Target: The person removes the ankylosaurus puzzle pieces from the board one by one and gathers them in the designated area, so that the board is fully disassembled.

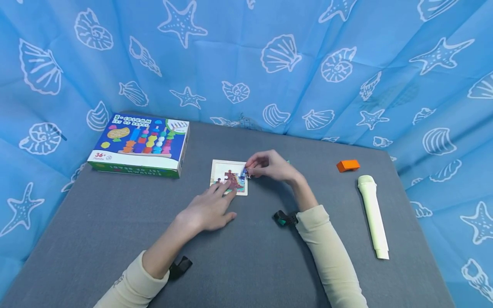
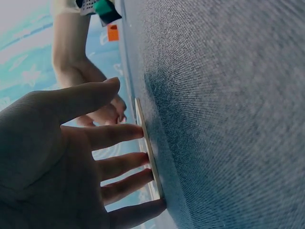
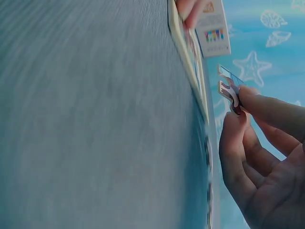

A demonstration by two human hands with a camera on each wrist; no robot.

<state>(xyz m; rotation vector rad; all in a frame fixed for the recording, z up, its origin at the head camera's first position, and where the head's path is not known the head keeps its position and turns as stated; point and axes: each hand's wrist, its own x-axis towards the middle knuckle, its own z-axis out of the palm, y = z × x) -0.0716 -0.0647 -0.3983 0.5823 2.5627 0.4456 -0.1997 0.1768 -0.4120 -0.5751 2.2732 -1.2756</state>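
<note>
A small square jigsaw board (image 1: 220, 166) with a pale rim lies on the grey table, partly filled with brown and coloured pieces. My left hand (image 1: 209, 208) lies over its lower left part, fingers extended; in the left wrist view those fingertips (image 2: 136, 131) touch the board's edge. At the board's right side, my right hand (image 1: 271, 166) pinches a jigsaw piece (image 3: 230, 90) between thumb and fingers. The right wrist view shows that piece raised above the table, tilted, its knobbed edge outward. Part of the picture is hidden under the left fingers.
A bead-set box (image 1: 138, 143) stands at the back left. On the right are an orange block (image 1: 348, 165) and a pale microphone-shaped object (image 1: 373, 217). Small flat pieces (image 3: 208, 162) lie beyond the right hand. A blue shell-print curtain (image 1: 246, 64) borders the table.
</note>
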